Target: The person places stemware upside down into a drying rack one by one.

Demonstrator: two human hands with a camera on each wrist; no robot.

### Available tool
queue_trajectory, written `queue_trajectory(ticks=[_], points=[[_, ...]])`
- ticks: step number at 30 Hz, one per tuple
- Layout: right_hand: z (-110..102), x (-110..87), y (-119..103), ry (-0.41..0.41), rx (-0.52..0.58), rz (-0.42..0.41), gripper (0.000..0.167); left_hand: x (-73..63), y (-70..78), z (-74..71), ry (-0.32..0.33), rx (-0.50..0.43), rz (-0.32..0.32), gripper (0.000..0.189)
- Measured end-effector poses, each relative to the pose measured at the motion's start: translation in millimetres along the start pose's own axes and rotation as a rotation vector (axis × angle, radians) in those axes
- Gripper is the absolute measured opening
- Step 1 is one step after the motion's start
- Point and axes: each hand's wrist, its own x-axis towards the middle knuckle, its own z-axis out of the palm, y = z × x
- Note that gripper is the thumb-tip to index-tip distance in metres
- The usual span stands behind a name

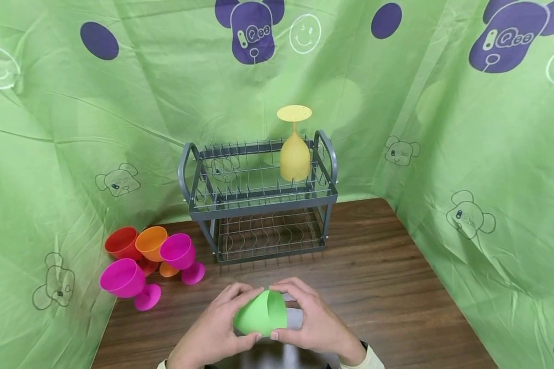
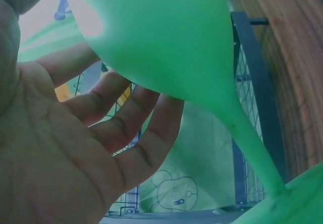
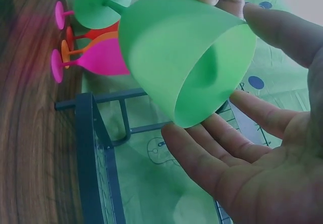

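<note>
Between both hands, just above the table's front part, a light green plastic goblet [image 1: 255,315] lies sideways with its mouth toward the right. My left hand [image 1: 219,325] grips the bowl, thumb in front and fingers behind. At the rim, my right hand [image 1: 318,320] holds the goblet with thumb and fingertips. The left wrist view shows the bowl [image 2: 161,37] narrowing to a thin stem [image 2: 255,151]. In the right wrist view the goblet's open mouth [image 3: 202,88] faces the right palm; its foot [image 3: 98,4] is at the far end.
A dark grey two-tier dish rack [image 1: 263,207] stands at the back. On its upper tier a yellow goblet [image 1: 295,159] sits upside down. Left on the wooden table [image 1: 378,277] stand a red goblet [image 1: 120,245], an orange goblet [image 1: 150,245] and two pink goblets [image 1: 122,278]. Green cloth [image 1: 443,154] surrounds the table.
</note>
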Motion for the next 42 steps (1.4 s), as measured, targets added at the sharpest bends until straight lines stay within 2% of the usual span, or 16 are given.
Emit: queue_trajectory(ticks=[7,12,16,20,24,30,34,36,39,42], points=[[3,0.3,-3,0.016,0.041,0.102,0.069,1.2,1.1,-1.4,0.002,0.046,0.023,0.086],[6,-0.7,0,0.062,0.034,0.123,0.069,-3.1,2.7,-0.5,0.029,0.043,0.014,0.092],[6,0.1,3,0.121,0.053,0.118,0.068,-7.1,2.7,1.7,0.128,0.044,0.032,0.098],[3,1.4,4,0.178,0.076,0.108,0.068,-7.9,3.6,1.5,0.239,0.014,0.091,0.093],[-2,4.0,5,0.215,0.103,0.118,0.069,-6.0,2.9,1.9,0.314,-0.070,0.137,0.087],[-8,8.4,5,0.277,0.136,0.148,0.068,-6.7,4.6,9.2,0.462,-0.224,0.160,0.080],[-9,10.7,6,0.330,0.181,0.153,0.066,-8.9,7.2,16.1,0.528,-0.375,0.126,0.071],[-9,12.1,6,0.346,0.223,0.142,0.066,-10.2,8.1,19.4,0.525,-0.472,0.077,0.067],[-7,14.0,5,0.364,0.290,0.136,0.067,-11.4,8.2,24.5,0.503,-0.653,-0.051,0.060],[-5,15.3,4,0.385,0.362,0.142,0.068,-9.9,6.5,30.2,0.497,-0.876,-0.195,0.055]])
